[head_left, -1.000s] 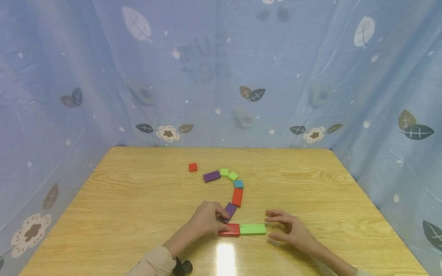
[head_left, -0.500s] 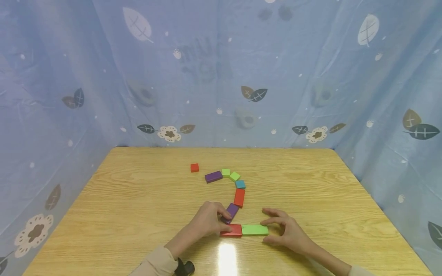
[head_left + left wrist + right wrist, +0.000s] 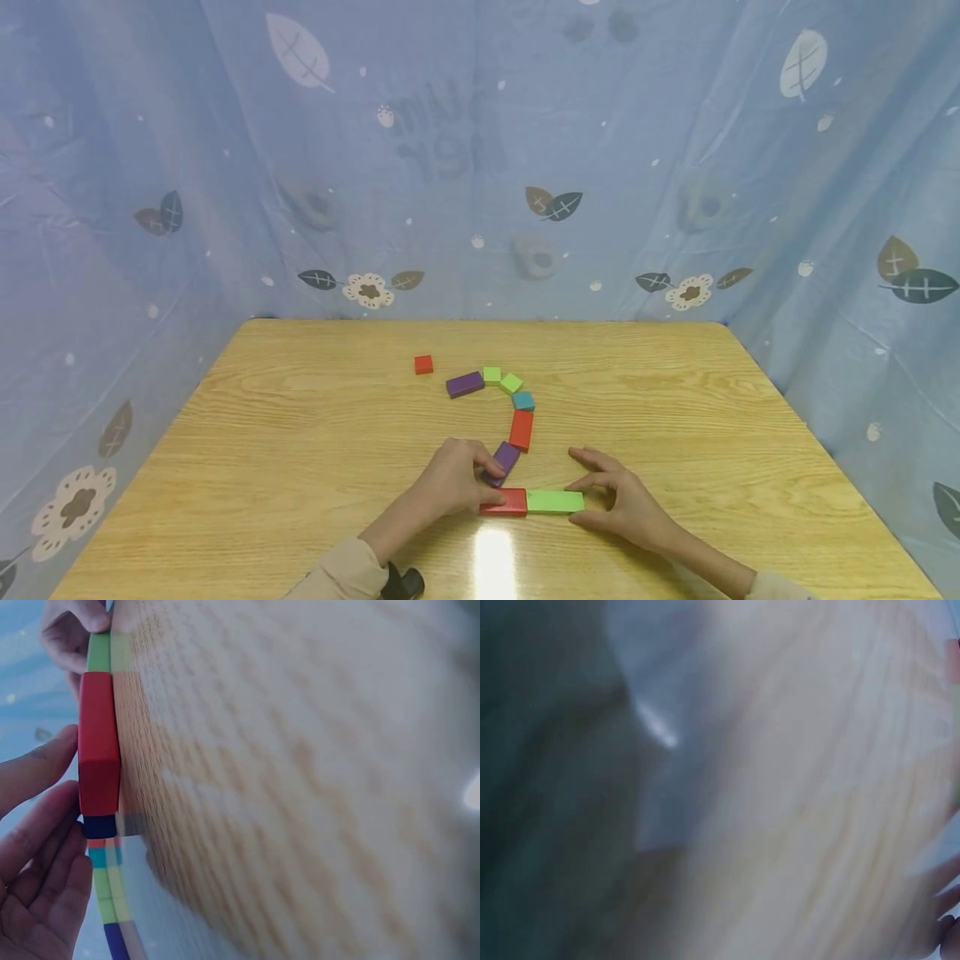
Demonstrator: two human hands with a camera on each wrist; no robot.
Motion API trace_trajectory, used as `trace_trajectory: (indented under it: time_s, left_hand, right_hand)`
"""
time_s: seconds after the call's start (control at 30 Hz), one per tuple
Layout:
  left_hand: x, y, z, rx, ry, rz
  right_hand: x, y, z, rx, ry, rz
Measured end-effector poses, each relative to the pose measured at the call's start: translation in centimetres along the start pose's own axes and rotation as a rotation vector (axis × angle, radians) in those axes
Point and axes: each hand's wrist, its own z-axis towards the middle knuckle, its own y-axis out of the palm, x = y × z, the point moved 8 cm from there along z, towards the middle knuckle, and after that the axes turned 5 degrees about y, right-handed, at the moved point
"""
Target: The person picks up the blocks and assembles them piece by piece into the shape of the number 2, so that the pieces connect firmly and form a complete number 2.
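Near the front of the table, a red block and a light green block lie end to end. My left hand rests its thumb on the red block and its index finger on a purple block set at a slant just behind. In the left wrist view, the thumb and straight fingers of that hand lie along the top of the red block. The right end of the green block is pinched between the thumb and index finger of my right hand; its other fingers are spread.
From the slanted purple block, a curve runs back through a red block, a blue block, two small green blocks and another purple block. A small red block lies apart at the left. Patterned curtains surround the wooden table.
My right hand has moved left, from beside the green block's end to pinching it. The left hand stays on the red and purple blocks; the whole view has shifted slightly.
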Motion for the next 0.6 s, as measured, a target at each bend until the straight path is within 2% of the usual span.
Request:
trace_trajectory:
  time_s: [0.17, 0.33, 0.6]
  left_hand:
    - [0.02, -0.02, 0.02, 0.001, 0.001, -0.001]
    - [0.08, -0.04, 0.17, 0.001, 0.005, 0.014]
    - [0.12, 0.18, 0.46, -0.044, -0.001, 0.041]
  right_hand:
    - [0.41, 0.02, 0.25, -0.010, 0.011, -0.002]
    - [0.49, -0.04, 0.37, -0.008, -0.011, -0.007]
    - [0.90, 0.16, 0.33, -0.024, -0.002, 0.024]
